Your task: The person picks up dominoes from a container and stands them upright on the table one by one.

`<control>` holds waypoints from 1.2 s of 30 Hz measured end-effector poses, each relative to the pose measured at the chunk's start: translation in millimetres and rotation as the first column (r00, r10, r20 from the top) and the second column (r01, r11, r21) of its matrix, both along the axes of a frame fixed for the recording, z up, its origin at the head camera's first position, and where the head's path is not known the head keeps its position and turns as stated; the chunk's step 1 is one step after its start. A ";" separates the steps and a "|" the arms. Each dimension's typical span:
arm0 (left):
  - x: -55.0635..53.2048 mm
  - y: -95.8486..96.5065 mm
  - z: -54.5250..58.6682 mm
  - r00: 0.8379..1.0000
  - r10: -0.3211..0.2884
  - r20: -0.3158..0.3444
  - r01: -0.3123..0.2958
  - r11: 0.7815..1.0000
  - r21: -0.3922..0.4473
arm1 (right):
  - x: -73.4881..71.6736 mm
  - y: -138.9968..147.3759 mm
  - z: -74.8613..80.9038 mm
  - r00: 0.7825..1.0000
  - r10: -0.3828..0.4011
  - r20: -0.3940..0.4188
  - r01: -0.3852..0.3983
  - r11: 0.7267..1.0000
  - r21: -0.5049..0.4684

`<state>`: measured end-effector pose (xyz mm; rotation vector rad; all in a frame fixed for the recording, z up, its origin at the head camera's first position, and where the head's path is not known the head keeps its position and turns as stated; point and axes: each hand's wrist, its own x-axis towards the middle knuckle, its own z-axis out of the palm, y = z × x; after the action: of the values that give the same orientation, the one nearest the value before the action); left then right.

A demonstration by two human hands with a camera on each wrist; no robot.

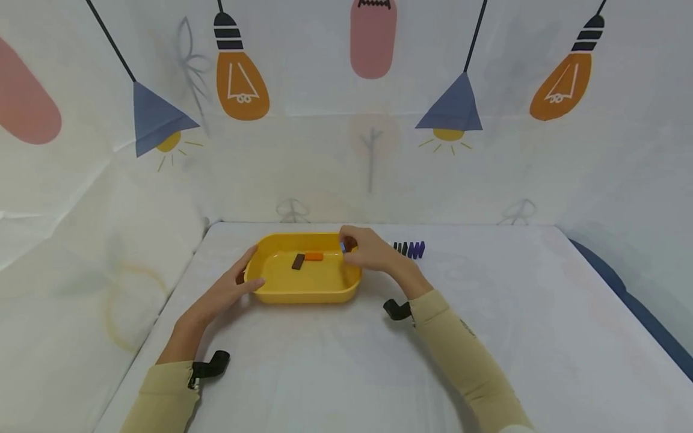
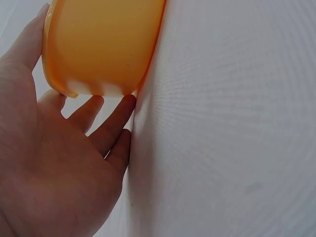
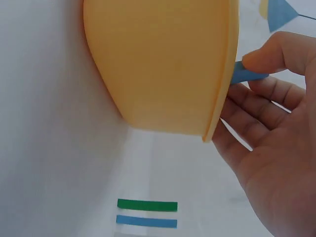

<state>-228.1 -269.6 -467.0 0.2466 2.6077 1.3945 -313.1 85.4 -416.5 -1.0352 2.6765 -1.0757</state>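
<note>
A yellow tray [image 1: 303, 297] stands on the white table. My left hand [image 1: 224, 291] holds its left end, the thumb at the rim and the fingers against the outer wall, as the left wrist view shows. With thumb and index finger, my right hand [image 1: 373, 249] pinches a small blue block [image 3: 249, 74] at the tray's right rim. The other fingers of that hand reach behind the rim and are partly hidden. On the tray's floor lie a dark brown block [image 1: 298, 261] and an orange block [image 1: 314, 256], close together.
To the tray's right, partly behind my right hand, black blocks [image 1: 400, 248] and purple blocks [image 1: 415, 249] stand in a row. A green block [image 3: 147, 205] and another blue block [image 3: 146, 221] show in the right wrist view. A patterned cloth [image 1: 325, 162] hangs behind the table.
</note>
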 end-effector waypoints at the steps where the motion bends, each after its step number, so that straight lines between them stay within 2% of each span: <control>1: -0.1 0.4 -0.2 1.000 0.000 0.001 0.000 1.000 0.001 | 0.1 2.3 0.0 1.000 -0.003 -0.003 0.003 1.000 -0.008; 9: -0.7 1.4 -1.8 1.000 -0.004 0.008 0.004 1.000 -0.003 | 2.5 23.1 0.2 1.000 -0.025 0.004 0.025 0.997 -0.080; 16: -0.6 0.1 1.6 1.000 0.002 0.006 -0.001 1.000 -0.016 | 2.5 38.4 4.3 0.997 -0.071 -0.028 0.066 0.984 -0.168; 23: -1.4 -0.8 3.2 1.000 0.002 0.001 -0.002 1.000 -0.025 | 4.9 46.7 15.2 0.994 -0.096 -0.043 0.088 0.982 -0.166; 36: -2.3 -1.0 1.0 1.000 -0.003 0.013 0.004 1.000 -0.023 | 3.8 70.3 10.8 0.978 -0.206 -0.026 0.200 0.968 -0.152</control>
<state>-230.3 -270.5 -466.0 0.2378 2.6095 1.3598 -309.3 155.7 -405.7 -0.8244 2.8222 -1.3222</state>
